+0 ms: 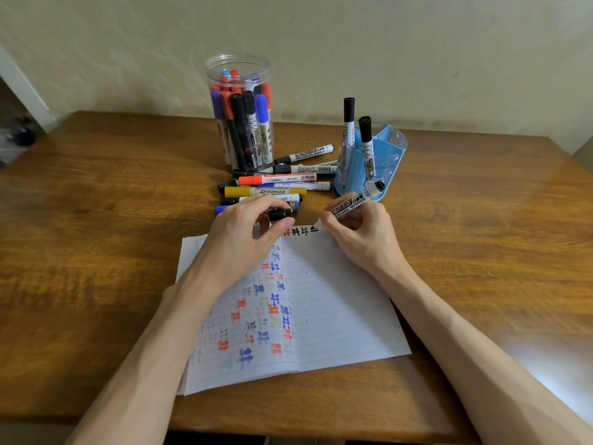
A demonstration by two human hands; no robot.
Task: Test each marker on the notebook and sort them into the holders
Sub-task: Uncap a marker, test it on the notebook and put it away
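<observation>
Currently, a black whiteboard marker [353, 203] is gripped in the right hand [359, 242], pinched low on the barrel between thumb and curled fingers. Its tip is set down at the top edge of the notebook [337, 300]. A short black stroke is seen at the tip, beside a row of black test characters. The cap [280, 214] is pinched in the left hand [240, 236], which rests on the upper left page.

The notebook is laid open on the wooden table [112, 220]. The left page is covered with red, blue and faded marks; the right page is mostly blank.

Holders: a clear jar [218, 67] at the far side is packed with capped markers. A blue holder [390, 162] to its right is loaded with 2 black-capped markers [365, 139], upright. A loose pile of markers [276, 187] lies between jar and notebook, judged untested.

Handling, judged: the marker is light, rigid plastic, smooth and round, so rolling is likely if it is laid down loose. The felt tip could be crushed by hard pressure. It is best held low on the barrel for writing and mid-barrel for dropping into a holder. The cap should be pressed on until seated.

Step judged: test stroke under way; recapping and sorting not yet done.
</observation>
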